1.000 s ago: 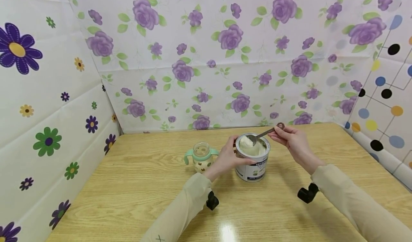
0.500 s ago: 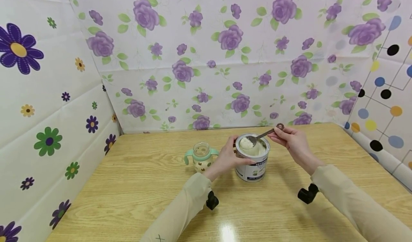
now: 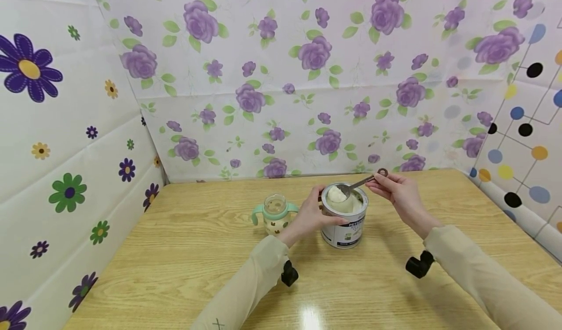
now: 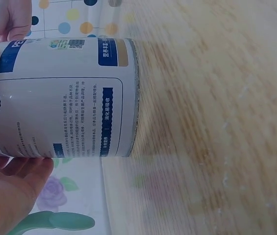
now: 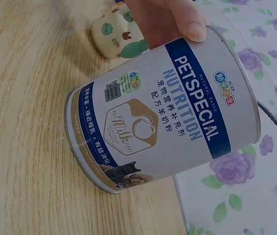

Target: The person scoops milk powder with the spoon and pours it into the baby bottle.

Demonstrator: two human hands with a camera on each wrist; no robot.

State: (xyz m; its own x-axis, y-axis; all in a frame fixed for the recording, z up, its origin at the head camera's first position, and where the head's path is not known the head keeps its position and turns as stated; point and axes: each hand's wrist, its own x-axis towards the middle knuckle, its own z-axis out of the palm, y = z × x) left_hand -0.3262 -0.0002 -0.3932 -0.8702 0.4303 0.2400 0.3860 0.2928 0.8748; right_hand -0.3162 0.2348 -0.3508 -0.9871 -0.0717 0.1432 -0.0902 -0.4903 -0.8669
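Observation:
A white and blue milk powder can point(image 3: 344, 232), lidless, stands on the wooden table. My left hand point(image 3: 307, 217) grips it, the thumb across the front near the rim and the fingers round the far left side. My right hand point(image 3: 401, 195) pinches the handle of a dark metal spoon point(image 3: 361, 181) over the can's right rim. A heap of pale powder point(image 3: 337, 194) sits on the spoon's bowl, over the can's mouth. Left of the can, close to my left wrist, stands a baby bottle point(image 3: 275, 217) with mint green handles and no cap, its front right side partly hidden.
The wooden table point(image 3: 184, 261) reaches back to a purple-flowered cloth point(image 3: 281, 91). Cloth walls also stand at the left and right. Black wrist camera mounts hang below both sleeves.
The powder heap on the spoon has shifted slightly in shape as the spoon tilts a little. Both hands, the can and the bottle stay nearly in place.

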